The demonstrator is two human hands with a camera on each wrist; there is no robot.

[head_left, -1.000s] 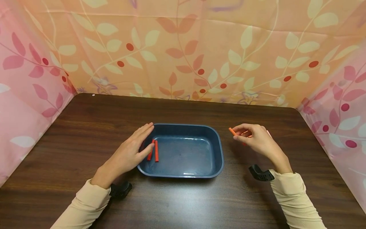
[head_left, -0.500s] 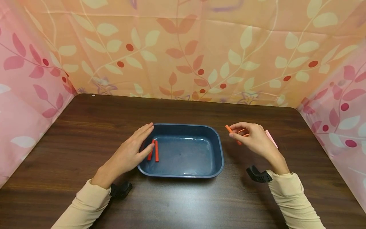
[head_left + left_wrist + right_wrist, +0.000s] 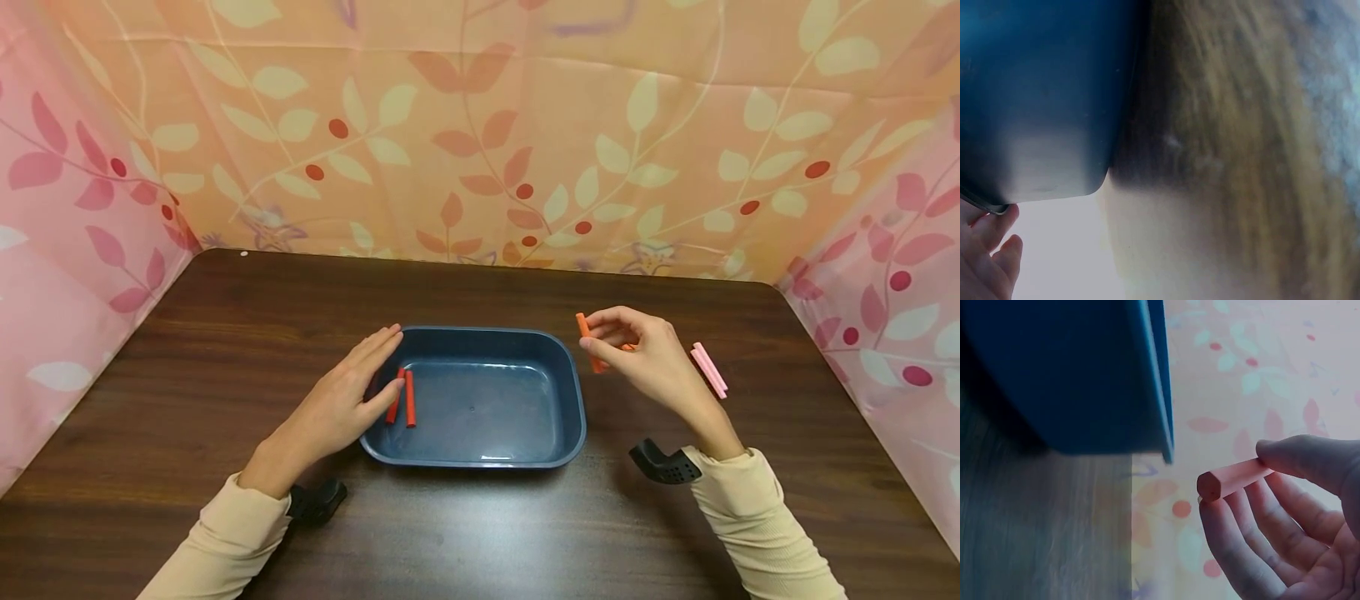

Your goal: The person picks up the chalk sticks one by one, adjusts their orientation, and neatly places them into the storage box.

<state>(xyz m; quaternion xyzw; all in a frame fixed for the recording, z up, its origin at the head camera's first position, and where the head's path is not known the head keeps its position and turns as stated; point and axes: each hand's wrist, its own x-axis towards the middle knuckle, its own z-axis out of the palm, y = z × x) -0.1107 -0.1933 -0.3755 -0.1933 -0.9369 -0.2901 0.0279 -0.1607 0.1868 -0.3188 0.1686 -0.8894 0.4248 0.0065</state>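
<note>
A blue plastic tub [image 3: 480, 460] sits mid-table. Two red sticks [image 3: 410, 400] lie in its left end. My left hand [image 3: 347, 392] rests at the tub's left rim, its fingers fairly straight and the thumb reaching over the inside, by the red sticks. To the right of the tub, my right hand [image 3: 641, 350] pinches an orange stick [image 3: 588, 340] between thumb and fingertips, close to the right rim. In the right wrist view, that orange stick [image 3: 1235, 478] shows a many-sided end. More orange [image 3: 628, 347] peeks out behind the right hand, mostly hidden.
Two pink sticks [image 3: 708, 369] lie side by side on the dark wooden table [image 3: 480, 533], right of the right hand. Flower-patterned cloth [image 3: 480, 150] hangs behind the table and along both sides. A small white spot [image 3: 243, 253] marks the far left table edge.
My right hand has moved left toward the tub with the orange stick, which now stands more upright. The pink sticks have come into view behind it. The left hand stays put.
</note>
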